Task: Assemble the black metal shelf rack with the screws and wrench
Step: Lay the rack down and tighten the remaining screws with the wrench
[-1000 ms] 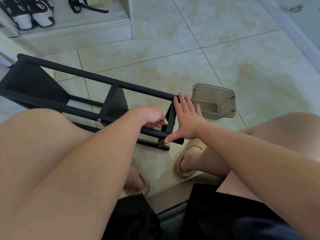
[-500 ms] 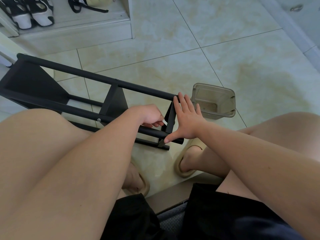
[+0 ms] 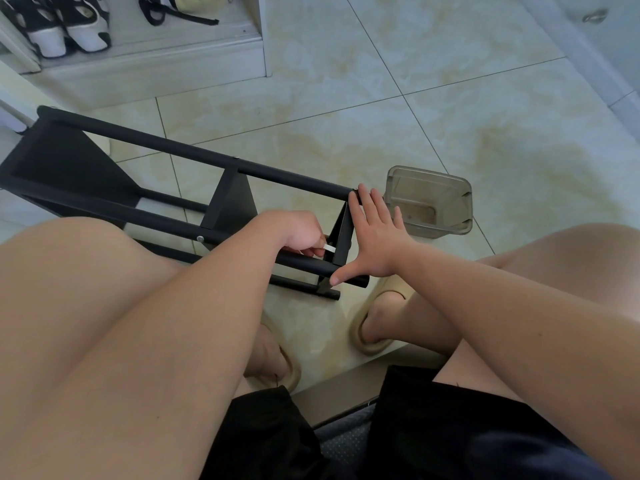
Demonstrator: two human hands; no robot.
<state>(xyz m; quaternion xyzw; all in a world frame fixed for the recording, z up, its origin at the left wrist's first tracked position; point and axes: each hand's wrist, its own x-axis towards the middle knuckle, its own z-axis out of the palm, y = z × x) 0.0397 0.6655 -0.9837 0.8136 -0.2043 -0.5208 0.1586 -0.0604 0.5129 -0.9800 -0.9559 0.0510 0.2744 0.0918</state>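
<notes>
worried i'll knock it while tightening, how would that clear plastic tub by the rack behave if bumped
Probably light: the clear tub looks thin-walled and nearly empty. On the glossy tile floor it would likely skid rather than resist. It sits close beside your right hand, so a bump seems plausible.

my left hand (image 3: pixel 299 232) covers all but the tip of a small flat silvery tool (image 3: pixel 329 248); what it touches i can't tell. my thigh (image 3: pixel 86 306) hides the near rails of the black metal shelf rack (image 3: pixel 228 206); the left edge crops it.
</notes>
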